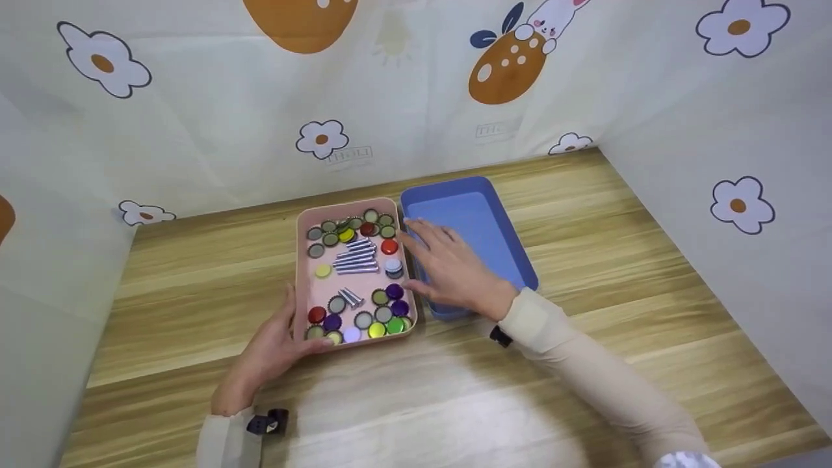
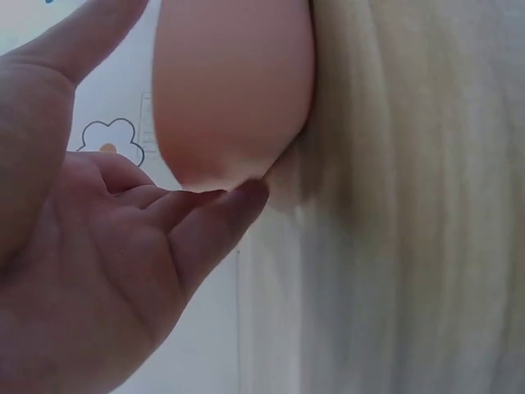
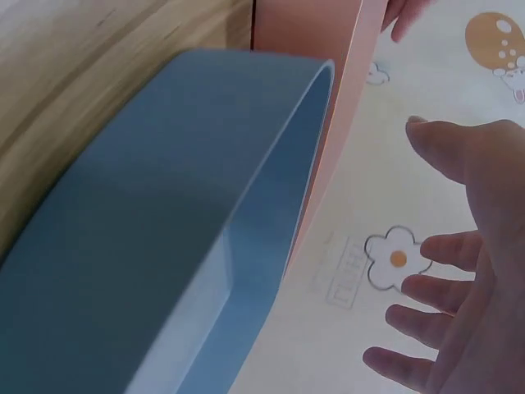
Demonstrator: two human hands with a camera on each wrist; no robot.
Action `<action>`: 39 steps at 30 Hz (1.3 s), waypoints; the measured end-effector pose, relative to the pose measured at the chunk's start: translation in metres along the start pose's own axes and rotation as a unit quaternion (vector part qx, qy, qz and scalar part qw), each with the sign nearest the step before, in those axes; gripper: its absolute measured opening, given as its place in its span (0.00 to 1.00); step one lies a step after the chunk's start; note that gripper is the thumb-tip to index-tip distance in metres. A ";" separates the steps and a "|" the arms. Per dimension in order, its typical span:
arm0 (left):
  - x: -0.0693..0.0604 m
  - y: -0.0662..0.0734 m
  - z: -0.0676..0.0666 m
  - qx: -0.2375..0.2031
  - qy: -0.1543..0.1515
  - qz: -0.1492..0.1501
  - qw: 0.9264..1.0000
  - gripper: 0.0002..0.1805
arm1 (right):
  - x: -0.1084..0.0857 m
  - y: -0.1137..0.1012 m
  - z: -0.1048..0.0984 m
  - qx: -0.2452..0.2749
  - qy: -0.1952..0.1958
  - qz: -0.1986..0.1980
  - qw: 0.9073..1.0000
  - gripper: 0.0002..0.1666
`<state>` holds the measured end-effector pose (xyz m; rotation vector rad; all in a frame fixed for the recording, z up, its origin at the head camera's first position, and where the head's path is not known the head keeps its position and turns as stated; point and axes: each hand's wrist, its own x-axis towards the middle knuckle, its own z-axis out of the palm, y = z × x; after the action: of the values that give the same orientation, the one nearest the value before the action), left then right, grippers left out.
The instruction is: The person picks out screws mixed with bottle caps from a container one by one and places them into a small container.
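A pink tray [image 1: 348, 283] holds many bottle caps, gathered mostly along its far and near ends, with a red cap [image 1: 389, 246] near its right wall. In its middle lies a row of silver screws [image 1: 356, 260], and a few more screws [image 1: 351, 298] lie nearer the front. My left hand [image 1: 276, 344] grips the tray's near left corner, thumb at the front rim and fingers along the side. My right hand [image 1: 452, 266] hovers with spread fingers above the blue tray [image 1: 530, 276], its fingertips close to the pink tray's right rim. Nothing is in that hand.
The blue tray stands close against the pink tray's right side, with nothing visible inside it. Both stand on a wood-grain table [image 1: 416, 403]. A pale cloth [image 1: 214, 130] printed with flowers rises behind and at the sides.
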<state>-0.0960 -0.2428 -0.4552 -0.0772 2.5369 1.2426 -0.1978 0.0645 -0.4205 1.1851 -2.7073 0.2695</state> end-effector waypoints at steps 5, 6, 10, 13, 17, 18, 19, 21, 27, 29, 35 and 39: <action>0.003 -0.004 0.004 -0.004 0.000 0.007 1.000 0.69 | 0.009 -0.009 0.003 0.009 0.023 -0.022 0.999 0.43; 0.003 -0.005 0.004 -0.001 0.000 0.007 1.000 0.69 | 0.011 -0.011 0.003 0.010 0.028 -0.026 0.999 0.42; 0.004 -0.006 0.005 0.002 0.001 0.006 1.000 0.69 | 0.018 -0.018 0.005 0.008 0.038 -0.044 0.998 0.39; 0.004 -0.007 0.004 0.004 -0.001 0.005 1.000 0.69 | 0.022 -0.023 0.006 0.002 0.039 -0.055 0.998 0.37; 0.005 -0.006 0.004 0.003 -0.004 0.007 1.000 0.68 | 0.028 -0.030 0.008 0.005 0.029 -0.058 0.998 0.35; 0.005 -0.006 0.003 0.000 -0.006 0.005 1.000 0.68 | 0.029 -0.032 0.008 0.006 0.024 -0.057 0.998 0.35; 0.005 -0.006 0.003 -0.002 -0.008 0.004 1.000 0.68 | 0.031 -0.034 0.008 0.006 0.017 -0.055 0.998 0.35; 0.006 -0.005 0.002 -0.008 -0.011 0.000 1.000 0.68 | 0.034 -0.038 0.009 0.009 0.002 -0.051 0.999 0.34; 0.006 -0.006 0.003 -0.015 -0.014 -0.004 1.000 0.68 | 0.045 -0.048 0.013 -0.010 -0.015 -0.054 0.998 0.30; 0.006 -0.005 0.003 -0.013 -0.015 -0.004 1.000 0.68 | 0.048 -0.050 0.015 -0.018 -0.016 -0.057 0.998 0.29; 0.006 -0.004 0.002 -0.002 -0.020 0.001 1.000 0.67 | 0.055 -0.051 0.020 -0.045 -0.017 -0.076 0.996 0.22; 0.005 -0.003 0.002 0.001 -0.023 0.004 1.000 0.67 | 0.057 -0.051 0.024 -0.065 -0.015 -0.091 0.994 0.20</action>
<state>-0.1000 -0.2428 -0.4608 -0.0371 2.5007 1.2305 -0.2001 -0.0160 -0.4259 1.3946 -2.5740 0.0484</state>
